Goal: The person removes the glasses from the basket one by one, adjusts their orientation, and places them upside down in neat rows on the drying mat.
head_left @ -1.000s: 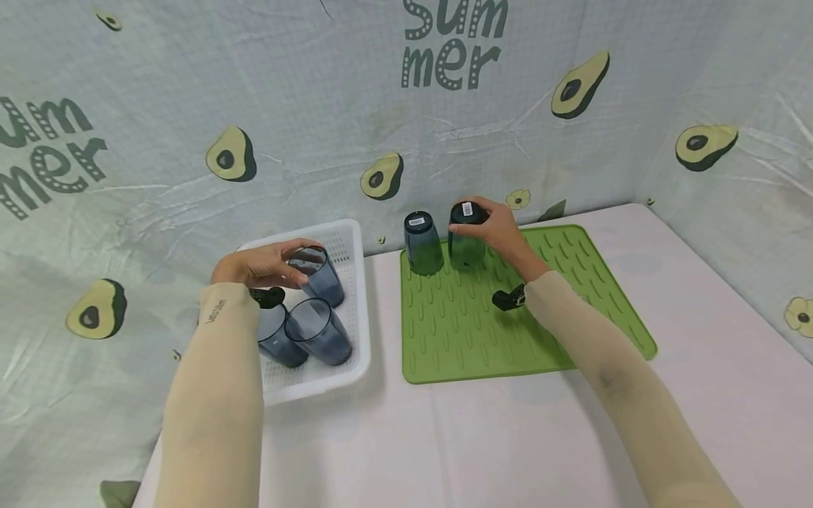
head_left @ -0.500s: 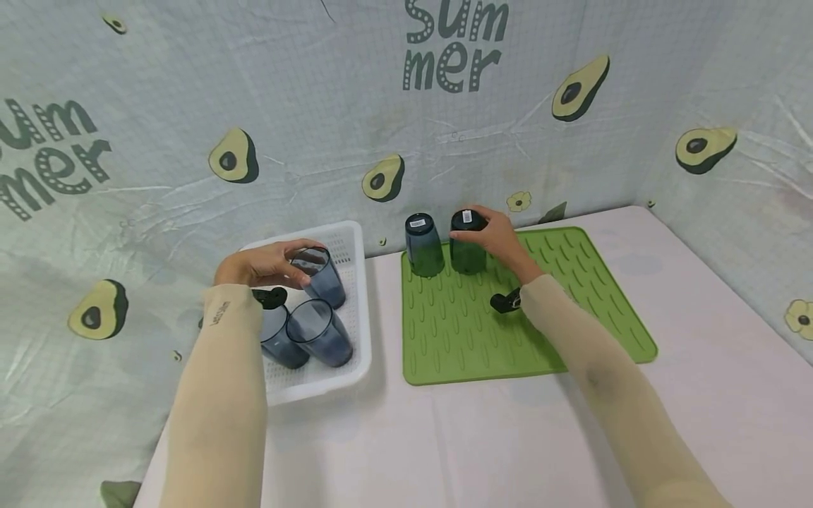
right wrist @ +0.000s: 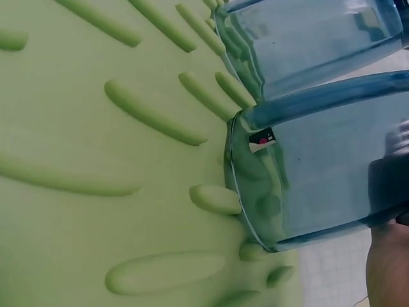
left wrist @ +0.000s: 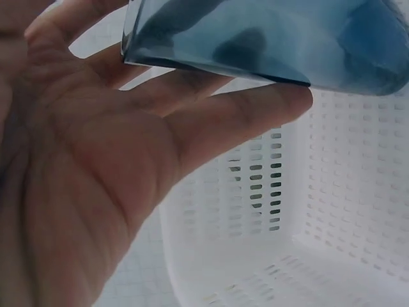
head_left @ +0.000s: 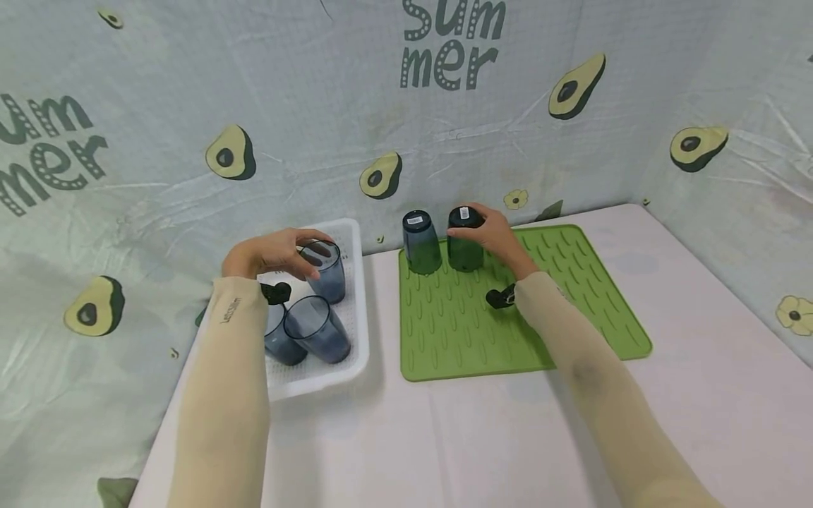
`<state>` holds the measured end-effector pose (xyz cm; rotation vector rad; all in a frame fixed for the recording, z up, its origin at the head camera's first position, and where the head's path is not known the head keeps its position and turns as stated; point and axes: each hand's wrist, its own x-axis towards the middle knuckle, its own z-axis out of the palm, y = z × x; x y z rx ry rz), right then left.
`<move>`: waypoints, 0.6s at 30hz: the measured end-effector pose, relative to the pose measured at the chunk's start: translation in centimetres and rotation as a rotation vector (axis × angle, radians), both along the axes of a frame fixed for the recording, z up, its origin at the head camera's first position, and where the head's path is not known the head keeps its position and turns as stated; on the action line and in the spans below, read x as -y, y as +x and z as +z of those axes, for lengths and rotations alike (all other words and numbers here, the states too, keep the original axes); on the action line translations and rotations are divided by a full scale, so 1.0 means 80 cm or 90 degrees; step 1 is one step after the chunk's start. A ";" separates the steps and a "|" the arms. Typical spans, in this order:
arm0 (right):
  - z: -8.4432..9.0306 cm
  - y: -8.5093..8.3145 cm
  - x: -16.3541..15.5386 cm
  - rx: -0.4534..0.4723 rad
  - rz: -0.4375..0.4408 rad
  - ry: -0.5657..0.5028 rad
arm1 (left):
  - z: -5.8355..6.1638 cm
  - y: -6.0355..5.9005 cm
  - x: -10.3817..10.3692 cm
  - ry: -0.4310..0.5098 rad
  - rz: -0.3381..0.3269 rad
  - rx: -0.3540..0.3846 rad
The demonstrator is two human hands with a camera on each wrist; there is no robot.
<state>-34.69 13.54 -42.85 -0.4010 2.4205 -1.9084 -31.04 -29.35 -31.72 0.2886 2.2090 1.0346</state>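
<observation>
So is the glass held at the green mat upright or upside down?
Upside down: the glass shows its labelled base on top, rim facing down to the green mat.

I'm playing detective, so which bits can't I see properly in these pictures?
Head view: print on the white labels, too small.
Head view: left side of the leftmost glass, hidden by the left sleeve.
Left wrist view: upper side of the held glass in the left hand, cut off by the top edge.
Right wrist view: most of the right hand, cut off by the right edge.
</observation>
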 end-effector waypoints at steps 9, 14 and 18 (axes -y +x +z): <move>-0.002 -0.002 -0.002 0.012 -0.006 0.008 | 0.016 0.004 -0.008 -0.052 -0.007 -0.071; 0.003 0.001 -0.001 0.026 0.003 -0.002 | 0.026 0.007 -0.009 -0.067 -0.010 -0.127; 0.020 0.012 0.002 0.040 0.008 0.010 | 0.028 0.010 -0.011 -0.063 -0.008 -0.174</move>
